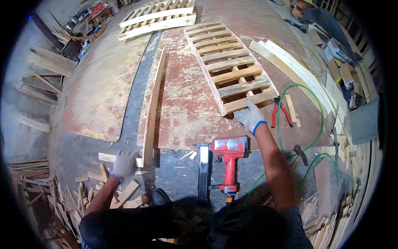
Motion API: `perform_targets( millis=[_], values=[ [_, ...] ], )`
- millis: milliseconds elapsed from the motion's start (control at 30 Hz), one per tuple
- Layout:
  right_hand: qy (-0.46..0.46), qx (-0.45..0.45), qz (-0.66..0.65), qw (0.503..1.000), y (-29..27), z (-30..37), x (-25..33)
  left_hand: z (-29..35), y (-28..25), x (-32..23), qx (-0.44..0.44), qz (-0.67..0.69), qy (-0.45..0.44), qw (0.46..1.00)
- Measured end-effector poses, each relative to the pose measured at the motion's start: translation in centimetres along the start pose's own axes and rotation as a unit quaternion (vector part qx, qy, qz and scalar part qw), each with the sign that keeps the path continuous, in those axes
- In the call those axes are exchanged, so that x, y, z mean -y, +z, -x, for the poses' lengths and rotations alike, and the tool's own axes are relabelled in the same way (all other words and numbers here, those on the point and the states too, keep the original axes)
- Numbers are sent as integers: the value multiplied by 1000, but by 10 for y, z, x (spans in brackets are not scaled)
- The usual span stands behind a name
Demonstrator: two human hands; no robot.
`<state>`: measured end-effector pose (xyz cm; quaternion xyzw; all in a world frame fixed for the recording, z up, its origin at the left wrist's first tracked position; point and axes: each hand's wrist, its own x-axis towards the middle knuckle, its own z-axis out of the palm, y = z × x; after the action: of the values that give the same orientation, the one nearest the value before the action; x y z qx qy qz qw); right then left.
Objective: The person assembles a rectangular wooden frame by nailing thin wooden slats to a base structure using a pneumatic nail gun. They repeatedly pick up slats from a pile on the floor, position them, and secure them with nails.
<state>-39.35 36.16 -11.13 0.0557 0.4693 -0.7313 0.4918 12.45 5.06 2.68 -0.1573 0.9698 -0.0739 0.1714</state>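
Note:
My left hand (124,163), in a pale glove, is closed over a short wooden piece (107,157) beside the near end of a long upright board (152,108). At the near end of a slatted wooden frame (238,76), my gloved right hand (251,118) grips the last slat, one finger laid over its top. The frame lies slantwise on the worn red panel. Between my arms stands a red pneumatic stapler (229,159) with a black and silver magazine; neither hand touches it. Red-handled pliers (278,112) lie just right of my right hand.
Another slatted frame (157,20) lies at the far side. Long pale planks (294,70) and a green hose (321,112) are on the right, with a hammer (299,154) nearer. Scrap wood (128,193) is heaped at lower left.

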Motion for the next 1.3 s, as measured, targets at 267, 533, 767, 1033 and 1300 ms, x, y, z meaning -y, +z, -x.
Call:
perform_targets(
  millis=[267,533,767,1033,1300],
  values=[
    [39,17,-168,985,42,2,-27,-1,51,41,140,33,-4,990],
    [-22,2,-33,999,69,4,-40,-30,-53,-30,81,217,-5,973],
    [41,29,-147,988,129,23,-74,-76,-59,-104,61,199,79,975],
    [92,55,-166,980,146,77,-126,-76,-47,-108,-10,209,68,975],
    [106,-37,-117,987,159,106,-144,-113,-48,-93,-63,185,95,976]
  ],
)
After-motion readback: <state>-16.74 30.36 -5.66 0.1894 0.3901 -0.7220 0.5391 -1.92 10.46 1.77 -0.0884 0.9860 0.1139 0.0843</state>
